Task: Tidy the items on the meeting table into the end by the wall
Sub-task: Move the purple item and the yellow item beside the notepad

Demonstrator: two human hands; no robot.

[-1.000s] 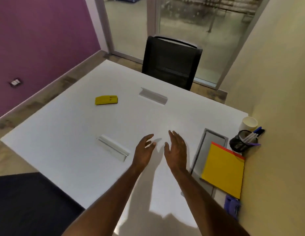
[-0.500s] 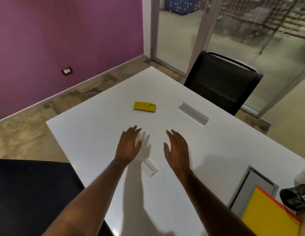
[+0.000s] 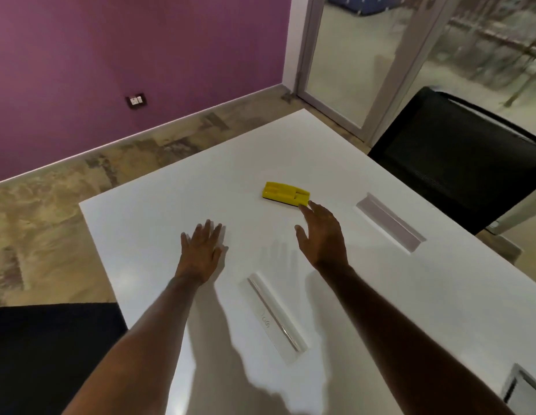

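Reaching with straight fingers, the right hand (image 3: pixel 322 236) has its fingertips just at the near end of the yellow whiteboard eraser (image 3: pixel 286 194), and its grip is open and holds nothing. I think the eraser can slide away on the smooth white worktop (image 3: pixel 146 223) if the fingers only push its end. The left hand (image 3: pixel 202 250) hovers open, also without anything. The eraser lies flat, far from the wall end, a small yellow block with grooves on top and a dark underside.
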